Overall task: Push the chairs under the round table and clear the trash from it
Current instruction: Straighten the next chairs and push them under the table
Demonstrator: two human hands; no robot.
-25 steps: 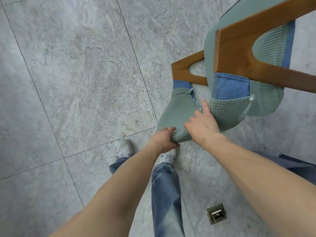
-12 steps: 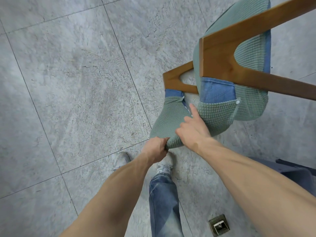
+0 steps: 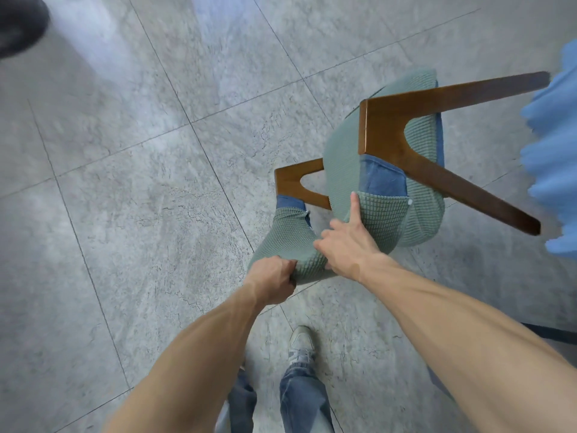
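Observation:
A chair [image 3: 384, 170] with brown wooden arms and a green knitted cover over blue upholstery stands on the grey tiled floor, seen from behind and above. My left hand [image 3: 273, 282] grips the left end of the backrest's top edge, fingers curled over the green cover. My right hand [image 3: 346, 245] holds the top edge further right, with the index finger stretched out flat on the back of the rest. The round table and any trash are out of view.
Blurred blue ruffled fabric [image 3: 552, 157] hangs at the right edge, close to the chair's right arm. A dark blurred object [image 3: 18, 23] sits in the top left corner. My jeans and a sneaker [image 3: 301, 345] show below the chair. A dark edge [image 3: 549, 332] shows at right.
The chair and my view have shifted across the floor. My right index finger has straightened out. The blue fabric and dark object have come into view. The floor socket has left it.

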